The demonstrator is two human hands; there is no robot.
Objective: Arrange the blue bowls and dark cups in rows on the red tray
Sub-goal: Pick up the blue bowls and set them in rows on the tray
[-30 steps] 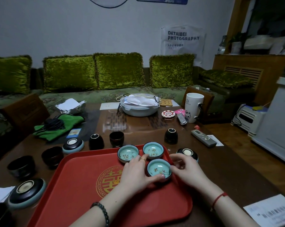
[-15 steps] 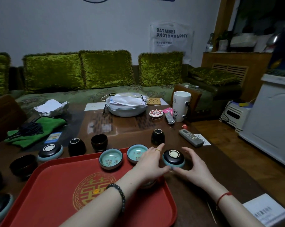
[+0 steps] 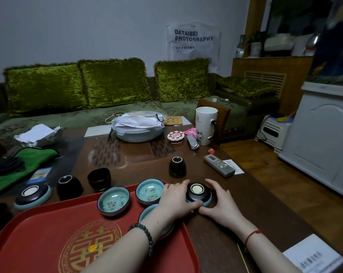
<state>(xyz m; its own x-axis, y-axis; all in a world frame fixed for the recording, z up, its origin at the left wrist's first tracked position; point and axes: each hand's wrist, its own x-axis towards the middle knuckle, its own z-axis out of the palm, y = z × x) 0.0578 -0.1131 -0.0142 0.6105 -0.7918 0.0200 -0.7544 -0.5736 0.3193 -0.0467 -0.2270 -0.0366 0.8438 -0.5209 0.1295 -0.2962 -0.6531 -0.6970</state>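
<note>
While the blue bowl [image 3: 198, 193] sits mouth-down on the surface [image 3: 210, 237] just beside the right edge of the red tray [image 3: 38, 233], we see left hand [image 3: 176, 200] and right hand [image 3: 220, 202] flanking it, grips curled round its sides.

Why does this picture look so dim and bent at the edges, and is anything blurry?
Head view: dim room light mutes colours; pale glare lies on the glossy table beyond the dark cups; the wide lens tilts the white cabinet; the top right corner is smeared; the red tray looks sharp.

Red tray [image 3: 38, 233] with gold emblem [image 3: 89, 249], pale blue bowls [image 3: 113, 201] with speckled motifs, dark cups [image 3: 99, 179], green cushions [image 3: 115, 81]
</note>
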